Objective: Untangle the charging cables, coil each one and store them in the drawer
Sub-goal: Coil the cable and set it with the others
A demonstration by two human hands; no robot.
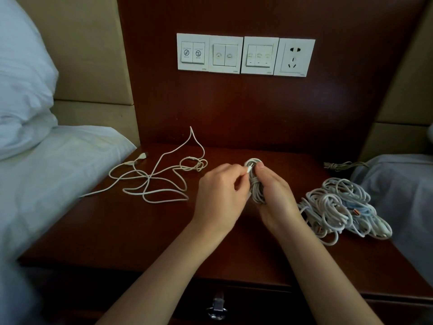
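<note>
Mid-nightstand [117, 231]: our right hand [275, 200] grips the coiled cable [255, 186], fingers wrapped round it. Our left hand [220, 195] pinches its plug end against the coil. Loose cable [149, 177] sprawls left, one end over the edge onto the bedsheet [58, 172]. Tangled pile [339, 207] sits near the right edge. Bare wood lies in front of us. Drawer [269, 301] is closed.

Left hand [220, 195], right hand [276, 198] (both curled) nearly touching.

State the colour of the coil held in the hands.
White. The head view shows it best: the coil gripped in the right hand.
</note>
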